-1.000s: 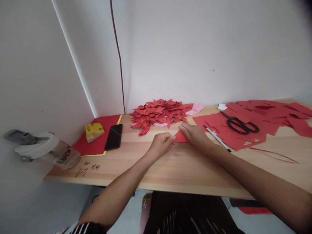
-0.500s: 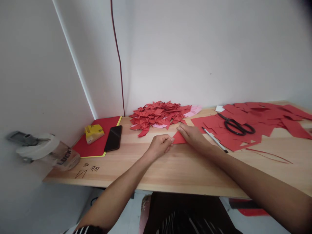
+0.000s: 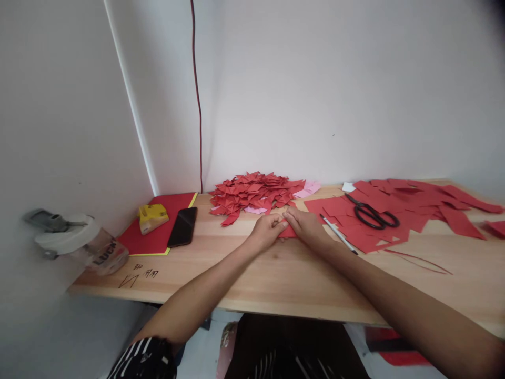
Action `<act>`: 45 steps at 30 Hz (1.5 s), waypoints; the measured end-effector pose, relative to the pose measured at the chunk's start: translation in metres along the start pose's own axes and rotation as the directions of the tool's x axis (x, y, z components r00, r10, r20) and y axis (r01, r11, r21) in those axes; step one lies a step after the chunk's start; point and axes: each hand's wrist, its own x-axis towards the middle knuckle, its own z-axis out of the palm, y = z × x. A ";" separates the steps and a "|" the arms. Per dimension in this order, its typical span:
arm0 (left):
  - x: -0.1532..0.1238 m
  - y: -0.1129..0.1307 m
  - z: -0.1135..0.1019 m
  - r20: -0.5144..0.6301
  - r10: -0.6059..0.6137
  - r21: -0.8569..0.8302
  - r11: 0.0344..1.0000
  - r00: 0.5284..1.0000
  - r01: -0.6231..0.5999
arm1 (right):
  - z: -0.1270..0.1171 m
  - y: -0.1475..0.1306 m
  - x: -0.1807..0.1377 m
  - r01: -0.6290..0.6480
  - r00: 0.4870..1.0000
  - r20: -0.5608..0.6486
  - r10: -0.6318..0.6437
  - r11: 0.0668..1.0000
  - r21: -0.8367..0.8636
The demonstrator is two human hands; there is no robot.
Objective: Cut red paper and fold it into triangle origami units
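My left hand (image 3: 268, 229) and my right hand (image 3: 303, 224) meet over a small folded piece of red paper (image 3: 288, 232) lying on the wooden table (image 3: 252, 268). Both hands pinch and press it with curled fingers, and most of the piece is hidden under them. Just behind the hands lies a heap of folded red paper triangles (image 3: 254, 190), with a few pink ones (image 3: 311, 187) at its right end.
Black scissors (image 3: 369, 213) lie on a spread of cut red paper sheets (image 3: 418, 205) at the right, with a pen (image 3: 339, 234) beside them. At the left are a black phone (image 3: 183, 226), a yellow box (image 3: 152, 216) on red card, and a plastic container (image 3: 84, 247) at the table's corner.
My hands have closed together over the red piece, hiding most of it. The camera has tilted, so the table sits lower in view.
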 end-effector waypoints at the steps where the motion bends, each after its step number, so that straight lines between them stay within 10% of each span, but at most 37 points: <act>1: 0.000 -0.002 0.004 -0.023 -0.004 -0.007 1.000 1.000 0.004 | -0.001 0.000 0.000 -0.004 1.000 0.001 0.004 1.000 -0.004; 19: -0.008 0.006 -0.016 -0.250 -0.029 -0.276 0.960 0.968 -0.042 | -0.012 -0.003 0.000 -0.177 0.984 0.075 0.160 0.908 0.380; 28: -0.007 0.004 -0.025 0.024 0.008 -0.445 0.895 1.000 0.003 | -0.018 -0.011 0.002 -0.390 0.918 0.367 0.150 0.505 0.770; 37: -0.006 0.005 -0.022 0.058 0.044 -0.522 0.853 0.997 -0.007 | -0.024 -0.019 -0.003 -0.394 0.900 0.435 0.000 0.423 0.816; 45: -0.005 0.002 -0.023 0.082 0.057 -0.531 0.847 0.995 -0.005 | -0.026 -0.020 -0.004 -0.372 0.904 0.428 0.019 0.529 0.763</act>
